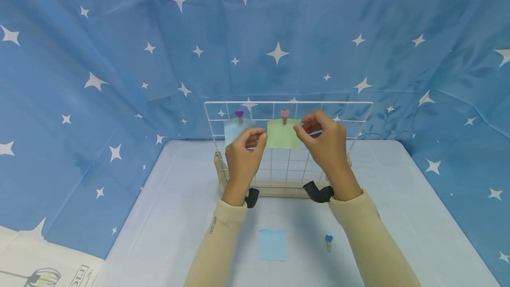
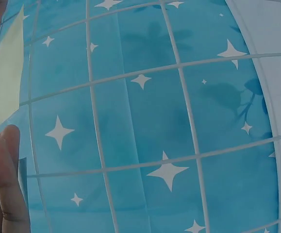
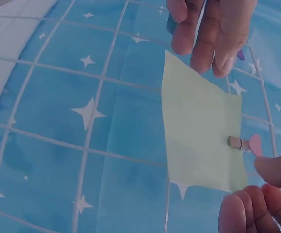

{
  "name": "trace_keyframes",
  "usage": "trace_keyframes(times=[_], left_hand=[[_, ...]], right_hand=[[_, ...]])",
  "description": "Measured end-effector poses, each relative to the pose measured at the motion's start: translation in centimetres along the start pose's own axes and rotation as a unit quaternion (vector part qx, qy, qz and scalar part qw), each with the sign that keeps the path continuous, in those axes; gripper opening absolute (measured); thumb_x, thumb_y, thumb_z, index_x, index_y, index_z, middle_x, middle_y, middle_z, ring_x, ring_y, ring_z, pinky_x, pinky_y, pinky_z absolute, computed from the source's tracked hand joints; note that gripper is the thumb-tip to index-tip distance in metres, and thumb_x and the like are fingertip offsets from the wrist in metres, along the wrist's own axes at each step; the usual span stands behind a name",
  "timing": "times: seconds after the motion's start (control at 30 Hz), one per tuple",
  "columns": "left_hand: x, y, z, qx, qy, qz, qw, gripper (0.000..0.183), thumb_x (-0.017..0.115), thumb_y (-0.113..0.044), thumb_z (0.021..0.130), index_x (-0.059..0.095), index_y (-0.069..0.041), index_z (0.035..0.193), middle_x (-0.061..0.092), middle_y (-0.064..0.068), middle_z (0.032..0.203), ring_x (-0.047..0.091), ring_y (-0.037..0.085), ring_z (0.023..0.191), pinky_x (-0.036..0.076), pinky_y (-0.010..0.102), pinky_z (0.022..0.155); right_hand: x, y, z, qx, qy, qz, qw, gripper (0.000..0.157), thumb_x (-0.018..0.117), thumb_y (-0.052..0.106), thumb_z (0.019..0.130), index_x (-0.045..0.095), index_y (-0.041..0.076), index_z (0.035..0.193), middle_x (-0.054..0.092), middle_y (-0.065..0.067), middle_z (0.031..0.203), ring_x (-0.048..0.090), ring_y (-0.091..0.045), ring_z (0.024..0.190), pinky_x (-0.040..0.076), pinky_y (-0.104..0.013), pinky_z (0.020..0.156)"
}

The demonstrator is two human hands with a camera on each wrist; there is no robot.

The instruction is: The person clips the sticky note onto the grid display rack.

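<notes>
1. Head view. One wire grid point(image 1: 326, 102) on a wooden base point(image 1: 279, 192), standing at the middle of the desk's point(image 1: 159, 216) back edge. We list a green note point(image 1: 283, 138) at the grid's top edge, near mid-length, held by a pink heart clip point(image 1: 284, 116); beside it, towards the grid's upper left corner, a hanging blue note point(image 1: 233, 128) with a purple heart clip point(image 1: 239, 116). Near the desk's front edge: a loose blue note point(image 1: 272, 245) and, right of it, a blue heart clip point(image 1: 329, 242).
2. Left wrist view. Left hand point(image 1: 243, 154): fingers extended, loosely together, at the green note's edge; we cannot tell whether they touch it.
3. Right wrist view. Right hand point(image 1: 326, 138): thumb and fingers parted about a corner of the green note, no grip seen; contact we cannot tell.
</notes>
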State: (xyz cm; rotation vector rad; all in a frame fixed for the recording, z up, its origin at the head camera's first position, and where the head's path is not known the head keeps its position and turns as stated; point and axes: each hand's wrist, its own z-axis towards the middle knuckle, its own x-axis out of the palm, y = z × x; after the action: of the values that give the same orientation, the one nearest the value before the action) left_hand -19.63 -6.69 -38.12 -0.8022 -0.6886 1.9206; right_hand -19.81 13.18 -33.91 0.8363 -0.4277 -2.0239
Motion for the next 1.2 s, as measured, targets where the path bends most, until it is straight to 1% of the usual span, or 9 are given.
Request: trace_keyframes(times=[0.07, 0.27, 0.43, 0.57, 0.77, 0.87, 1.03, 1.1, 1.2], left_hand=[[-0.2, 0.1, -0.3, -0.003, 0.003, -0.003, 1.0, 0.018, 0.079, -0.015, 0.1, 0.081, -0.004, 0.114, 0.082, 0.01, 0.105, 0.08, 0.026, 0.087, 0.066, 0.04, 0.075], [-1.0, 0.1, -0.9, -0.012, 0.019, -0.054, 0.9983, 0.026, 0.081, -0.013, 0.097, 0.079, -0.002, 0.12, 0.081, 0.014, 0.114, 0.08, 0.029, 0.096, 0.066, 0.042, 0.08], [-1.9, 0.2, -1.3, -0.017, 0.034, -0.092, 0.995, 0.031, 0.084, -0.014, 0.096, 0.078, -0.003, 0.124, 0.08, 0.014, 0.118, 0.079, 0.028, 0.1, 0.066, 0.042, 0.084], [-2.5, 0.3, -1.6, -0.029, 0.049, -0.103, 0.9931, 0.035, 0.086, -0.015, 0.094, 0.078, -0.005, 0.125, 0.079, 0.01, 0.12, 0.078, 0.03, 0.104, 0.064, 0.044, 0.088], [-3.0, 0.6, -1.7, -0.031, 0.077, -0.109, 0.9905, 0.037, 0.088, -0.012, 0.09, 0.078, -0.002, 0.124, 0.079, 0.013, 0.12, 0.076, 0.033, 0.107, 0.062, 0.055, 0.092], [-3.3, 0.7, -1.8, -0.032, 0.092, -0.11, 0.9892, 0.039, 0.089, -0.012, 0.089, 0.077, 0.001, 0.124, 0.079, 0.014, 0.12, 0.076, 0.031, 0.108, 0.062, 0.052, 0.093], [-3.7, 0.7, -1.9, -0.037, 0.115, -0.114, 0.9861, 0.04, 0.088, -0.011, 0.088, 0.077, -0.001, 0.126, 0.079, 0.013, 0.122, 0.075, 0.031, 0.111, 0.061, 0.037, 0.094], [-3.9, 0.7, -2.0, -0.038, 0.123, -0.119, 0.9846, 0.04, 0.088, -0.01, 0.088, 0.078, -0.002, 0.126, 0.079, 0.012, 0.123, 0.075, 0.034, 0.112, 0.061, 0.036, 0.095], [-4.0, 0.8, -2.2, -0.037, 0.133, -0.121, 0.9829, 0.042, 0.088, -0.009, 0.088, 0.077, -0.003, 0.128, 0.079, 0.011, 0.123, 0.075, 0.035, 0.114, 0.06, 0.038, 0.097]], right_hand=[[-0.2, -0.2, -0.4, 0.015, 0.013, 0.027, 0.999, 0.02, 0.083, -0.005, 0.09, 0.069, -0.006, 0.104, 0.074, -0.019, 0.09, 0.074, -0.034, 0.082, 0.051, -0.005, 0.075], [-0.9, -0.5, -1.6, 0.071, 0.058, 0.095, 0.991, 0.031, 0.083, -0.009, 0.089, 0.071, -0.006, 0.117, 0.074, -0.022, 0.107, 0.074, -0.037, 0.097, 0.056, -0.01, 0.082], [-1.5, -0.7, -2.2, 0.096, 0.074, 0.139, 0.983, 0.033, 0.081, -0.009, 0.091, 0.071, -0.005, 0.122, 0.073, -0.021, 0.115, 0.072, -0.019, 0.103, 0.057, -0.015, 0.089], [-1.8, -1.1, -2.7, 0.097, 0.089, 0.164, 0.978, 0.032, 0.079, -0.009, 0.093, 0.07, -0.007, 0.124, 0.072, -0.023, 0.118, 0.069, -0.006, 0.102, 0.057, -0.017, 0.092], [-2.1, -1.5, -3.2, 0.086, 0.102, 0.196, 0.971, 0.036, 0.077, -0.013, 0.092, 0.067, -0.012, 0.126, 0.072, -0.028, 0.12, 0.07, -0.006, 0.104, 0.056, -0.017, 0.095], [-2.2, -1.7, -3.5, 0.075, 0.104, 0.213, 0.969, 0.037, 0.077, -0.016, 0.09, 0.067, -0.013, 0.126, 0.073, -0.021, 0.119, 0.07, -0.006, 0.106, 0.056, -0.018, 0.096], [-2.6, -2.1, -3.9, 0.061, 0.116, 0.225, 0.966, 0.036, 0.075, -0.019, 0.089, 0.069, -0.012, 0.124, 0.073, 0.0, 0.117, 0.07, -0.007, 0.107, 0.056, -0.019, 0.097], [-2.8, -2.2, -4.1, 0.058, 0.12, 0.216, 0.967, 0.036, 0.076, -0.018, 0.089, 0.07, -0.011, 0.123, 0.073, -0.001, 0.118, 0.07, -0.006, 0.107, 0.056, -0.018, 0.098], [-3.0, -2.3, -4.3, 0.057, 0.123, 0.202, 0.97, 0.036, 0.077, -0.016, 0.089, 0.071, -0.009, 0.124, 0.073, -0.012, 0.119, 0.069, -0.005, 0.107, 0.054, -0.017, 0.099]])
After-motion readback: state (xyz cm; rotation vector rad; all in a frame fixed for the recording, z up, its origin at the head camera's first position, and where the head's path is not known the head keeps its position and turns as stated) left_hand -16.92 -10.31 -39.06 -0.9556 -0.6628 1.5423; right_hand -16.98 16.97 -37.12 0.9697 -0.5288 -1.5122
